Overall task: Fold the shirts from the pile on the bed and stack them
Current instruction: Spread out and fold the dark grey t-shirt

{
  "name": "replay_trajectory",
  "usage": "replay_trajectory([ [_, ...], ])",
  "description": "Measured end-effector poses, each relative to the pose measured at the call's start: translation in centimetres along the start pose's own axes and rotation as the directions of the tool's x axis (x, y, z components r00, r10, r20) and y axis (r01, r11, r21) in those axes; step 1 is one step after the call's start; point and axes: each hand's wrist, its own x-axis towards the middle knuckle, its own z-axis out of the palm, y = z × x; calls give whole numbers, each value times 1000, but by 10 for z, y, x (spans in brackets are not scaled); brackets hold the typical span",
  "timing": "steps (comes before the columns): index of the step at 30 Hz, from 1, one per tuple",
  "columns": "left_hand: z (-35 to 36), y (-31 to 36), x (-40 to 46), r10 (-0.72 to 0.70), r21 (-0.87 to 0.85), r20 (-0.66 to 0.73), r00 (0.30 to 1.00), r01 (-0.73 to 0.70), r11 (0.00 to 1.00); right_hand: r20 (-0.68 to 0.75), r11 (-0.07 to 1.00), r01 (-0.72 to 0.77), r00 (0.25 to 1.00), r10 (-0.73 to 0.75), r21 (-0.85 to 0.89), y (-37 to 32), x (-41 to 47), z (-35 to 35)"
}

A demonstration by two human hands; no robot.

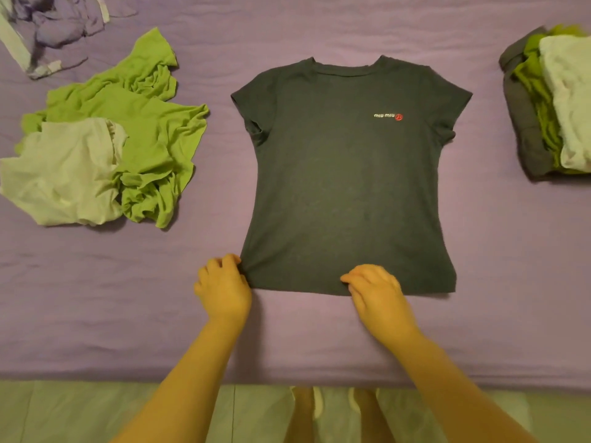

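Read "miu miu" in small pale letters beside a red round mark [399, 117] on the chest of the dark grey shirt [345, 187]. Lay flat, front up, short-sleeved, neck away from the person, in the middle of the bed [96, 298] with its lilac sheet. Left hand [223, 287] pinched the shirt's near-left hem corner; right hand [375, 290] pinched the hem near its middle, fingers curled. Left of the shirt, a crumpled pile of green shirts [153, 129] and a white one [60, 174]. Right of it, a folded stack [550, 107], white on top.
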Motion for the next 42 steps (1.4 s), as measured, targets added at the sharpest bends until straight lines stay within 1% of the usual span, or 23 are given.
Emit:
replay_trajectory([
  [1, 1, 12, -4, 47, 14, -42, 998, -47, 999, -136, 1000, -27, 990, 26, -4, 10, -2, -9],
  [2, 2, 24, -8, 134, 0, -76, 988, -134, 991, -277, 997, -82, 958, 79, 2, 20, -3, -17],
  [3, 5, 42, -15, 252, -15, -98, 963, -255, 967, -374, 985, -166, 912, 169, 39, 35, -5, -27],
  [4, 8, 59, -21, 369, -26, -109, 923, -374, 927, -420, 960, -258, 863, 281, 112, 47, -5, -33],
  [5, 13, 76, -27, 471, -48, -102, 876, -477, 877, -394, 910, -342, 822, 411, 235, 58, -5, -38],
  [6, 18, 97, -34, 551, -78, -70, 831, -556, 828, -304, 826, -413, 788, 535, 385, 69, -4, -43],
  [7, 25, 118, -41, 607, -103, -7, 795, -604, 790, -183, 722, -457, 766, 616, 520, 77, -2, -47],
  [8, 32, 137, -47, 642, -122, 64, 764, -632, 765, -74, 629, -480, 757, 649, 612, 83, 1, -49],
  [9, 40, 153, -51, 662, -136, 117, 740, -648, 749, -11, 582, -494, 756, 654, 646, 86, 4, -49],
  [11, 54, 181, -57, 683, -148, 161, 712, -667, 730, 22, 569, -527, 746, 666, 631, 93, 8, -46],
  [13, 62, 199, -62, 682, -127, 189, 707, -671, 731, 45, 498, -559, 694, 719, 663, 99, 10, -46],
  [15, 65, 208, -64, 670, -80, 215, 710, -671, 737, 65, 462, -545, 693, 718, 699, 103, 6, -47],
  [19, 64, 212, -63, 624, -10, 265, 735, -645, 764, 39, 468, -472, 733, 679, 747, 105, -6, -50],
  [21, 62, 210, -65, 596, -6, 300, 745, -623, 782, 64, 467, -502, 728, 683, 728, 104, -13, -49],
  [22, 61, 209, -66, 581, -3, 325, 746, -614, 790, 67, 511, -545, 725, 685, 665, 106, -17, -48],
  [24, 60, 206, -70, 553, 51, 390, 736, -617, 785, 100, 646, -648, 733, 672, 403, 112, -27, -45],
  [25, 60, 206, -71, 547, 96, 402, 734, -628, 772, 120, 700, -663, 743, 658, 267, 115, -32, -45],
  [27, 56, 209, -69, 548, 151, 365, 753, -628, 763, 96, 775, -617, 787, 609, 139, 118, -36, -46],
  [29, 52, 219, -62, 555, 141, 319, 768, -618, 774, 8, 826, -546, 835, 551, 137, 120, -31, -48],
  [31, 49, 229, -52, 577, 97, 285, 765, -622, 777, -35, 849, -497, 859, 511, 181, 121, -18, -52],
  [35, 45, 248, -26, 621, 10, 272, 735, -648, 762, -19, 814, -478, 858, 512, 331, 130, 24, -61],
  [39, 43, 275, 9, 665, 27, 310, 679, -705, 708, 61, 830, -469, 878, 474, 302, 147, 74, -72],
  [42, 47, 290, 38, 684, 67, 308, 662, -732, 678, 47, 812, -465, 875, 481, 351, 157, 117, -82],
])
